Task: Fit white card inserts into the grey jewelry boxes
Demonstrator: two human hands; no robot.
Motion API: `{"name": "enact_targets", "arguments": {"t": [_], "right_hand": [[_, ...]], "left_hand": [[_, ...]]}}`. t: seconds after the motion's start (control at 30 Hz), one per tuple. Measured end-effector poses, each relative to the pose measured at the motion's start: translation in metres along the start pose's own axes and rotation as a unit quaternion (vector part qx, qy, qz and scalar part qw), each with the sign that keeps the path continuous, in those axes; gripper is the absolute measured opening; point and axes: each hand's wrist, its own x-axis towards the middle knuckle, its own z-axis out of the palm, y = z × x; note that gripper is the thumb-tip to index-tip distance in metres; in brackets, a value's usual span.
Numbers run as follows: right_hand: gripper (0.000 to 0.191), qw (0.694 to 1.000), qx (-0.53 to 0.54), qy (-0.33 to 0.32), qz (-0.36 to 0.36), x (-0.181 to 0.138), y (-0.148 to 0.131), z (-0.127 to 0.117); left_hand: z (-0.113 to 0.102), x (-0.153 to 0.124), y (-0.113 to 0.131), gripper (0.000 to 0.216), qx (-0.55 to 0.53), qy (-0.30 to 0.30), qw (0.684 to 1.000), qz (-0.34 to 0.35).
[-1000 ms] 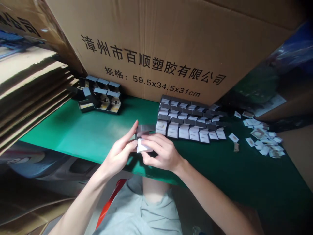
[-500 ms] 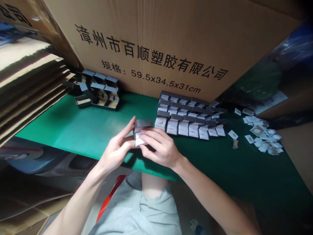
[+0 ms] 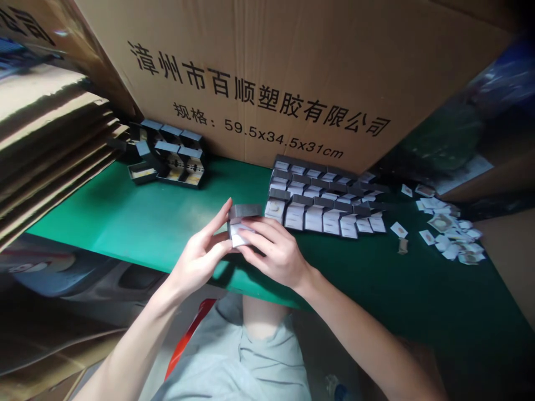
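Between my hands, just above the front of the green table, is a small dark grey jewelry box [image 3: 245, 210] with its hinged lid raised. My left hand [image 3: 199, 259] grips it from the left, thumb at the front and index finger along the side. Inside the box a white insert [image 3: 238, 236] shows. My right hand [image 3: 273, 245] is closed about the right side, its fingertips pressed on the insert and the front edge. Those fingers hide part of the insert and the box's right side.
Rows of open boxes with white inserts [image 3: 313, 218] stand beyond my right hand. White pieces [image 3: 451, 236] lie scattered at right. Other open dark boxes [image 3: 179, 161] sit at back left. A large carton [image 3: 251, 67] rises behind the green table [image 3: 125, 223]; stacked cardboard [image 3: 50, 133] borders the left.
The white insert has shifted slightly and lies flatter in the box. My right fingertips have moved a little on it; my left hand keeps its grip.
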Motion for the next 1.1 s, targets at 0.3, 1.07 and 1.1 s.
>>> {"name": "enact_targets", "arguments": {"t": [0.3, 1.07, 1.1], "right_hand": [[0.011, 0.993, 0.056, 0.075, 0.069, -0.002, -0.007, 0.002], [0.006, 0.979, 0.151, 0.116, 0.074, 0.007, -0.005, -0.008], [0.005, 0.978, 0.157, 0.116, 0.08, 0.008, -0.005, -0.008]], "left_hand": [[-0.006, 0.0, -0.005, 0.095, -0.009, -0.032, 0.998, 0.045], [-0.005, 0.0, -0.008, 0.085, -0.121, -0.008, 0.993, 0.004], [-0.004, 0.0, -0.006, 0.087, -0.122, -0.008, 0.993, -0.001]]}}
